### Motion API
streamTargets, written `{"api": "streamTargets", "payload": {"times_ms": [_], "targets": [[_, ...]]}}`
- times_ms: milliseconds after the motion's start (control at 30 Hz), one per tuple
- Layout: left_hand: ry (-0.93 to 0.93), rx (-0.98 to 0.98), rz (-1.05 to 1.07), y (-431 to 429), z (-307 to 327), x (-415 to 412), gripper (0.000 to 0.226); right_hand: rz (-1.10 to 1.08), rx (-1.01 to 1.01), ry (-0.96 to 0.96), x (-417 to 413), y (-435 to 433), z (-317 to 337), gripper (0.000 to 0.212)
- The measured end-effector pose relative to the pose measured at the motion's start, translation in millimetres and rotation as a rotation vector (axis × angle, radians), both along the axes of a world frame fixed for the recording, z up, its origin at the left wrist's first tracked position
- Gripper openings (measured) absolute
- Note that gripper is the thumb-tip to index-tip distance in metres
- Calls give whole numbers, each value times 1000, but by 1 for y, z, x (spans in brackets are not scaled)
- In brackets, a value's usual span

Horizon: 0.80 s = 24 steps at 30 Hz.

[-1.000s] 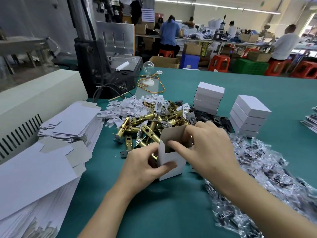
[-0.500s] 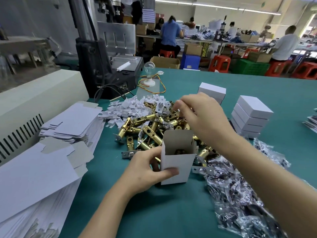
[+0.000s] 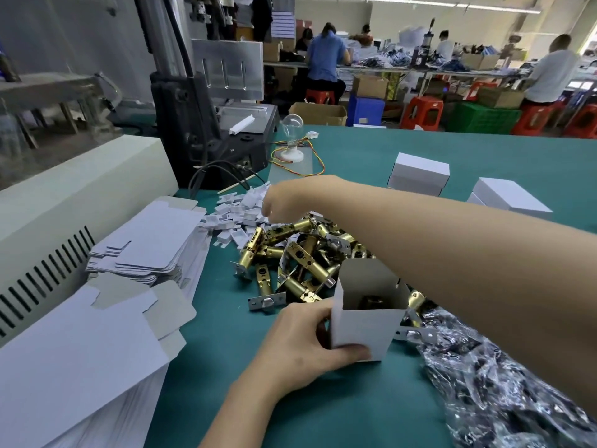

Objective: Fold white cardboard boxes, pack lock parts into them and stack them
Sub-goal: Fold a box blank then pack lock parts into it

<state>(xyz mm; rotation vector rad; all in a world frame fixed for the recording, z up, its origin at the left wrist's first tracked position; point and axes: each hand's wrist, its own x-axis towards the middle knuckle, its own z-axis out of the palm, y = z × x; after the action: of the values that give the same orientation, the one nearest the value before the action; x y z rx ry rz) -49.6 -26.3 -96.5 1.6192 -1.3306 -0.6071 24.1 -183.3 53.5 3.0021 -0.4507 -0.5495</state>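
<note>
White cardboard box [image 3: 361, 331] stands upright, top open, on the green worktop [image 3: 323, 409], grasped by the curled fingers of the left hand [image 3: 300, 347], thumb across its near face. Brass lock parts [image 3: 300, 253] lie heaped just beyond those fingers. The right hand [image 3: 284, 198] reaches farther, its fingers down among small white card pieces [image 3: 232, 211]; they are blurred, so whether they grasp anything cannot be told.

The hall was evenly bright under long ceiling tubes [image 3: 420, 3] far back, and daylight burned out the far right corner. Shadows on the green table [image 3: 355, 150] lay soft and faint. The wide lens bowed the edges; the right hand [image 3: 284, 198] was blurred, the plastic bags [image 3: 500, 383] glinting.
</note>
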Motion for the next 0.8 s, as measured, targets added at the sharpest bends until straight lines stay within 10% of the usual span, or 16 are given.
{"api": "streamTargets", "payload": {"times_ms": [800], "targets": [[-54, -16, 29, 0, -1, -3, 37, 1, 152, -15, 22, -15, -33, 36]]}}
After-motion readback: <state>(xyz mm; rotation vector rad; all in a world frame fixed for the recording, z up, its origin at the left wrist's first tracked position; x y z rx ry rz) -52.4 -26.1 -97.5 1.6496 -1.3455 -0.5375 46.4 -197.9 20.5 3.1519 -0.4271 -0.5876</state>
